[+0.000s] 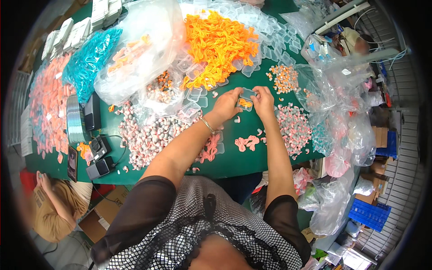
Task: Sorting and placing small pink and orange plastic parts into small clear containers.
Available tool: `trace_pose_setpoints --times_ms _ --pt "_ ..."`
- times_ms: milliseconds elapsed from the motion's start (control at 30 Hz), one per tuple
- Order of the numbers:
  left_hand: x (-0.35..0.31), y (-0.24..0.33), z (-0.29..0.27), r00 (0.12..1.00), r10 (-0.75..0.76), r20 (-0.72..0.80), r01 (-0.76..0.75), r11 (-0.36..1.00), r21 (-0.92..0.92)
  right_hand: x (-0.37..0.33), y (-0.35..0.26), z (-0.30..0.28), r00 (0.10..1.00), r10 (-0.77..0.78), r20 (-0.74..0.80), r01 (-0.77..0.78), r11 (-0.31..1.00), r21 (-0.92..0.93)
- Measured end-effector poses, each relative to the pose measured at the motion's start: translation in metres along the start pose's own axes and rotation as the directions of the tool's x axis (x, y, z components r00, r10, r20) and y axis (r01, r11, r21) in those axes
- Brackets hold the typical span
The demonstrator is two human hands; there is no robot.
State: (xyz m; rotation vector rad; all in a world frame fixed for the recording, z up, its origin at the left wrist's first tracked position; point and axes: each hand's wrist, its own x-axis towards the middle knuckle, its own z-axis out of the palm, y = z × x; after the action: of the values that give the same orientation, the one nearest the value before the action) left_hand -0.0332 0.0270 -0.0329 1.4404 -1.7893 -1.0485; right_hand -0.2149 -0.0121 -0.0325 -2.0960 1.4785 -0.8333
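Above the green table, both my hands hold a small clear plastic box [245, 95] with a bundle of orange cord [245, 103] inside. My left hand [227, 105] pinches its left side, and my right hand [263, 101] grips the right side near the upper edge. The box's lid seems to be raised, though the fingers partly cover it. Just below lie bundles of pink cord [246, 143], with a few loose pink-and-grey earplug-like pieces nearby. A large heap of orange cords [220, 42] spreads beyond my hands.
Heaps of pink-and-grey pieces [292, 130] flank both forearms. Many clear boxes [274, 38] cover the far side. A large plastic bag [144, 49], a teal bag [90, 63] and small black devices [100, 168] stand left. Another person [56, 207] sits at lower left.
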Motion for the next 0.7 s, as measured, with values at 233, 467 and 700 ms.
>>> trace_pose_setpoints --times_ms 233,467,700 --pt "0.0 -0.006 -0.001 0.994 0.11 -0.02 -0.108 0.991 0.083 -0.024 -0.013 -0.01 0.997 -0.081 0.012 0.079 0.991 0.112" --pt "-0.002 0.0 -0.003 0.975 0.223 0.019 -0.223 0.963 0.149 -0.036 -0.018 -0.008 0.962 -0.271 0.021 0.271 0.95 -0.155" --pt "-0.043 0.025 -0.054 0.958 0.286 0.001 -0.281 0.939 0.198 -0.037 -0.062 -0.013 0.968 -0.152 0.198 0.093 0.957 0.276"
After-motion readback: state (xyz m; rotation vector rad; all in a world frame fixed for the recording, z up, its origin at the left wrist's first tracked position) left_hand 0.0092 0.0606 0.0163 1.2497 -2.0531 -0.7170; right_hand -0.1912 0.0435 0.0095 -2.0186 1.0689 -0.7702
